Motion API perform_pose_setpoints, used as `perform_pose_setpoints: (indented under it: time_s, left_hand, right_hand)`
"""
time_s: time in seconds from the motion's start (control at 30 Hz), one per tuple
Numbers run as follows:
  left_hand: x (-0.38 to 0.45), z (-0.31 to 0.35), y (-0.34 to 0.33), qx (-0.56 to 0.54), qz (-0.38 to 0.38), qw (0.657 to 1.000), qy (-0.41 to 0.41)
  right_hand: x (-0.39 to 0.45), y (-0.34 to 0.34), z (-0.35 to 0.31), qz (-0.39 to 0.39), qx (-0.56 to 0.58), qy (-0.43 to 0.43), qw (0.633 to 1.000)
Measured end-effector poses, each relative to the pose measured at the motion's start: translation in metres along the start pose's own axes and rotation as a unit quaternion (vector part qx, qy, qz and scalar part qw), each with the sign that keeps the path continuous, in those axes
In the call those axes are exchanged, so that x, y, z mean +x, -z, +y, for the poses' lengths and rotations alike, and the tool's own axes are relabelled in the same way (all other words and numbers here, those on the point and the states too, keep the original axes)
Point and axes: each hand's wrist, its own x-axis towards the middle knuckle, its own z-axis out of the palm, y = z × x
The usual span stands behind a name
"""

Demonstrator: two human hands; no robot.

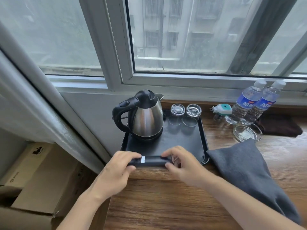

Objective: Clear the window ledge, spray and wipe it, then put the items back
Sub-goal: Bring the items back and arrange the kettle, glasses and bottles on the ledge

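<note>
water bottles (256, 103), right of frame: blue labels showing white characters, unreadable | cardboard box (35, 171), lower left: black print, illegible

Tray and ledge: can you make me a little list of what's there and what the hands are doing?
tray: black, on the wooden ledge
kettle: on the tray, left side
glasses: two, upside down on the tray
bottles: two, right of the tray
ashtray: glass, in front of the bottles
cloth: grey, right of the tray
left hand: holds one end of the black bar
right hand: holds the other end
</note>
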Motion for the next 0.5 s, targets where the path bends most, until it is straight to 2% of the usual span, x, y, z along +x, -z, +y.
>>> perform_pose_setpoints:
  time_s: [0.13,0.27,0.43,0.5]
  left_hand:
    - [0.043,-0.003,0.002,-0.052,0.006,0.995,0.083]
    - [0.06,-0.007,-0.008,-0.084,0.033,0.986,0.14]
    - [0.067,-0.01,-0.014,-0.029,0.074,0.985,0.153]
    - [0.069,-0.014,-0.013,-0.006,0.068,0.987,0.147]
  right_hand:
    - [0.037,0.015,-0.001,0.017,0.004,-0.032,0.999]
    - [0.05,0.011,0.006,0.039,0.005,-0.105,0.994]
    - [0.056,-0.001,0.005,0.055,0.049,-0.159,0.984]
    - [0.057,-0.003,0.003,0.052,0.059,-0.169,0.983]
